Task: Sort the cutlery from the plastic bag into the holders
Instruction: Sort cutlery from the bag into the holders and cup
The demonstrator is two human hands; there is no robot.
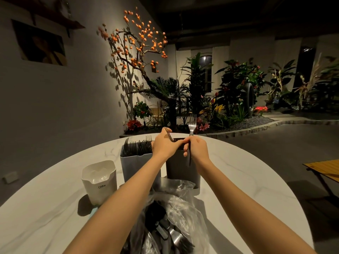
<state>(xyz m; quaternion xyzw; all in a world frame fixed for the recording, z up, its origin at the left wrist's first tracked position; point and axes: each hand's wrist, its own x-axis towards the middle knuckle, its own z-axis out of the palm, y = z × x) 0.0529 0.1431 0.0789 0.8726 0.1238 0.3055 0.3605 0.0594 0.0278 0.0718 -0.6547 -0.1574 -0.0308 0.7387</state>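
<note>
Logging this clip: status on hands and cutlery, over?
Right hand grips a fork, tines up, over the dark holder. Left hand pinches another utensil there. Grey holder full of forks. Bag still loaded.

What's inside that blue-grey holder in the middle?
The blue-grey holder is packed with dark forks, tines up above its rim. Their handles are hidden by its wall.

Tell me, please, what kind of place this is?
Probably a dimly lit café or restaurant, though this is uncertain: a round marble-look table, an indoor garden bed of plants with an orange-fruited decorative tree, and cutlery holders being stocked.
</note>
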